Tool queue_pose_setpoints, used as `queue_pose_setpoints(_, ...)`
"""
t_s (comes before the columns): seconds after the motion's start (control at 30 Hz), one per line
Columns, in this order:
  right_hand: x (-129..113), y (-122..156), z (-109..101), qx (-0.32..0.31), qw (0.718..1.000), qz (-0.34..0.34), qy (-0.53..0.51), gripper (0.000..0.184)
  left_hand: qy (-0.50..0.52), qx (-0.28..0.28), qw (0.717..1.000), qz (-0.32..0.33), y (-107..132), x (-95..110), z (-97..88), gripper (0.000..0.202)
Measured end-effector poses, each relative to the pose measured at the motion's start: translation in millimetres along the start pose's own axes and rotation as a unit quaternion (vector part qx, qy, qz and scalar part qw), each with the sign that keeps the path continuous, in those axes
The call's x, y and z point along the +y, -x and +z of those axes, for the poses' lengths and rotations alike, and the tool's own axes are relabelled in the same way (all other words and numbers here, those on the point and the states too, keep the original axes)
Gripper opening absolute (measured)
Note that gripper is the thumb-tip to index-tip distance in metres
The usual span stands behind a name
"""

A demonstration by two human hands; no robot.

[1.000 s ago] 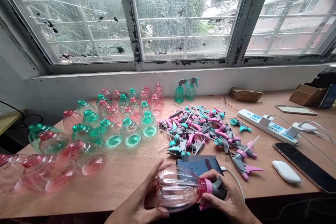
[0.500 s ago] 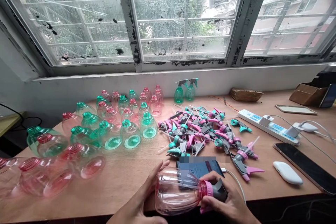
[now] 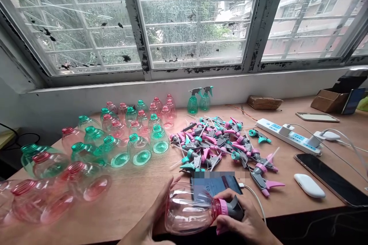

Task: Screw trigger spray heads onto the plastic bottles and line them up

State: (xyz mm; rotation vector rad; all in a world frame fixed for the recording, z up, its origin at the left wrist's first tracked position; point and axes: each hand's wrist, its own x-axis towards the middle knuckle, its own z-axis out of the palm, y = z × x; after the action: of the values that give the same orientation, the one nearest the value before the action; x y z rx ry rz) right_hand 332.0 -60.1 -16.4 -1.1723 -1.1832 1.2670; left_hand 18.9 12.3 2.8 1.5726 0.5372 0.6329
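A clear pink spray bottle lies sideways in front of me at the table's near edge, its base to the left. My left hand cups the base, fingers along the far side. At the neck, my right hand grips the pink collar and grey spray head; part of the pink trigger shows below the fingers. Just beyond lies a heap of loose pink, green and grey spray heads. Open green bottles and pink bottles without spray heads stand to the left.
Behind the bottle lies a phone with a white cable. Two green spray bottles with heads on stand near the wall. To the right are a power strip, a dark phone, a white case and a cardboard box.
The view has shifted slightly, so the scene sits a little further left. Both hands keep their hold on the pink bottle, with hardly any change in grip.
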Motion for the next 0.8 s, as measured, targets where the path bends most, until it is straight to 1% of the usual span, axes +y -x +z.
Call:
queue_pose_setpoints(0.07, -0.4, -0.5, 0.9, 0.000, 1.000, -0.014, -0.005, 0.049, 0.059, -0.016, 0.998, -0.006, -0.8, 2.2, 0.7, 0.106)
queue_pose_setpoints(0.13, -2.4, -0.3, 1.8, -0.005, 1.000, -0.019, -0.016, 0.049, 0.072, -0.022, 0.997, -0.002, -2.1, 4.6, 1.1, 0.100)
queue_pose_setpoints(0.23, -7.1, 1.1, 2.4, -0.022, 0.999, -0.002, -0.042, 0.048, -0.019, -0.008, 1.000, 0.017, -2.7, 4.6, -0.6, 0.084)
queue_pose_setpoints(0.3, -9.1, 2.3, 2.5, -0.026, 0.999, 0.004, -0.046, 0.046, -0.076, 0.000, 0.997, 0.014, -2.1, 2.6, -2.5, 0.075)
queue_pose_setpoints(0.33, -9.3, 2.7, 2.5, -0.023, 0.999, 0.003, -0.041, 0.046, -0.086, -0.003, 0.996, 0.009, -1.9, 1.4, -3.2, 0.075)
queue_pose_setpoints(0.37, -8.9, 3.0, 2.5, -0.018, 0.999, 0.001, -0.034, 0.046, -0.080, -0.005, 0.997, 0.008, -1.9, 0.4, -3.6, 0.081)
queue_pose_setpoints(0.43, -6.8, 3.0, 2.7, -0.007, 1.000, -0.004, -0.018, 0.048, -0.038, -0.006, 0.999, 0.013, -2.7, -0.3, -2.8, 0.097)
queue_pose_setpoints(0.47, -5.4, 2.8, 2.8, -0.005, 1.000, -0.007, -0.010, 0.048, -0.010, -0.002, 1.000, 0.018, -3.4, 0.2, -1.9, 0.100)
queue_pose_setpoints(0.53, -3.1, 2.0, 3.1, -0.010, 1.000, -0.009, -0.012, 0.048, 0.035, 0.007, 0.999, 0.016, -5.0, 2.8, 0.1, 0.096)
queue_pose_setpoints(0.57, -2.6, 1.4, 3.0, -0.014, 1.000, -0.007, -0.019, 0.048, 0.040, 0.012, 0.999, 0.015, -5.6, 4.8, 0.8, 0.092)
queue_pose_setpoints(0.6, -2.8, 0.8, 2.7, -0.017, 0.999, -0.006, -0.028, 0.047, 0.028, 0.014, 0.999, 0.017, -6.0, 7.0, 1.2, 0.090)
queue_pose_setpoints(0.67, -4.9, -0.7, 1.3, -0.021, 0.999, -0.007, -0.037, 0.045, -0.028, 0.017, 0.999, 0.034, -6.0, 10.5, 1.1, 0.087)
queue_pose_setpoints(0.73, -7.9, -2.0, -0.7, -0.035, 0.999, -0.016, -0.025, 0.041, -0.078, 0.014, 0.996, 0.045, -5.3, 11.3, 0.8, 0.079)
queue_pose_setpoints(0.77, -9.2, -2.3, -1.4, -0.043, 0.999, -0.020, -0.018, 0.039, -0.081, 0.004, 0.996, 0.044, -5.0, 10.4, 1.2, 0.078)
queue_pose_setpoints(0.8, -9.9, -2.1, -1.7, -0.048, 0.999, -0.020, -0.015, 0.039, -0.065, -0.002, 0.997, 0.041, -4.8, 8.9, 1.8, 0.082)
